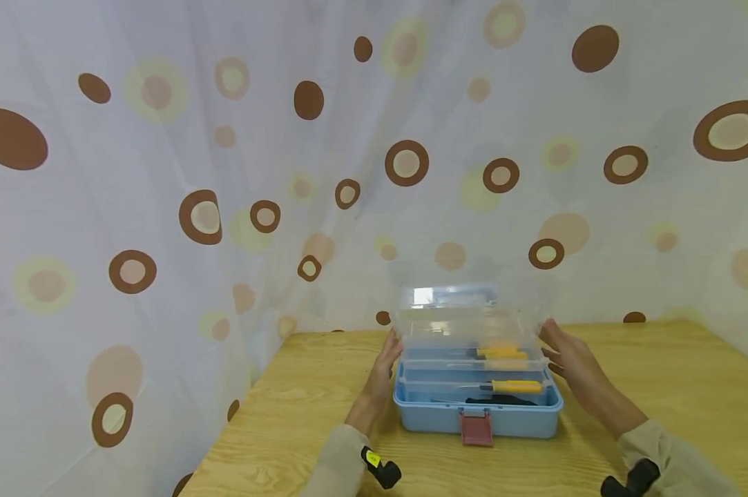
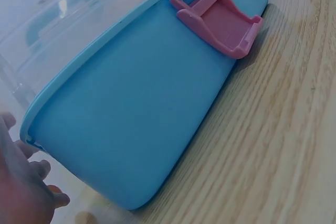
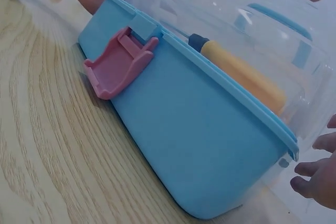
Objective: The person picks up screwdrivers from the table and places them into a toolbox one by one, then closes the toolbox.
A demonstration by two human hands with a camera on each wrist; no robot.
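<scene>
A light blue toolbox (image 1: 507, 422) stands on the table with its clear lid (image 1: 448, 321) raised and tilted back. Clear trays rise in steps inside it. A yellow-handled screwdriver (image 1: 515, 386) lies across the lower tray, and more yellow handles (image 1: 501, 352) show behind. Something black (image 1: 501, 400) lies in the bottom. The red latch (image 1: 476, 429) hangs down in front. My left hand (image 1: 382, 369) is at the box's left side, fingers extended by the lid and trays. On the right side, my right hand (image 1: 575, 362) has its fingers spread near the tray ends; contact is unclear.
The wooden table (image 1: 299, 414) extends to both sides of the box. A curtain with brown circles (image 1: 255, 138) hangs behind it and along the left. Black wrist devices (image 1: 382, 472) sit on both sleeves.
</scene>
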